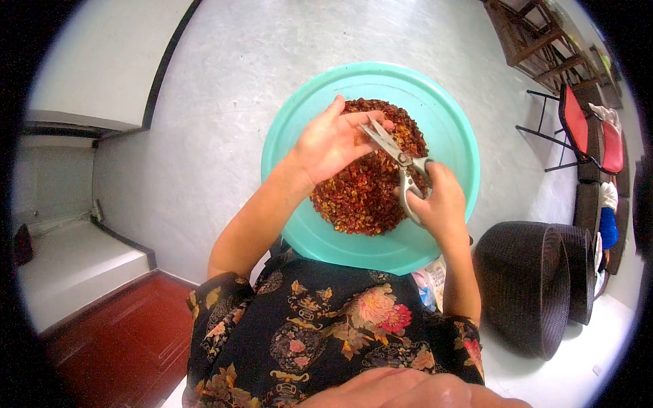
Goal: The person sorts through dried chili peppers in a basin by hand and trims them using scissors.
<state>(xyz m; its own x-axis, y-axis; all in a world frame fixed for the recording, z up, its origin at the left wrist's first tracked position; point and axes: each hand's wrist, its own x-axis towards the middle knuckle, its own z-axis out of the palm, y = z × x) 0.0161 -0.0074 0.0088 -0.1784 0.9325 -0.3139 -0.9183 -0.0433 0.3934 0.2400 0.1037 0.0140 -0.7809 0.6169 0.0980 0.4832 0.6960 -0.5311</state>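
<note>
My right hand [442, 204] grips a pair of scissors [404, 160] by its handles, with the metal blades parted and pointing up and to the left. Close by the blade tips is my left hand [321, 144], palm turned up, thumb apart and fingers stretched toward the right. I cannot make out anything held in it; the blades cover part of its fingers. Below both hands lies a heap of dark red and yellowish bits [360, 197] that look like cut dried chillies. They fill the middle of a wide turquoise basin [299, 109].
Dark woven baskets [520, 285] stand at the lower right. A red chair [575, 126] and brown wooden furniture [537, 41] are at the upper right. On the left are a white step [88, 258] and a red-brown floor panel [129, 340]. Grey floor [224, 81] surrounds the basin.
</note>
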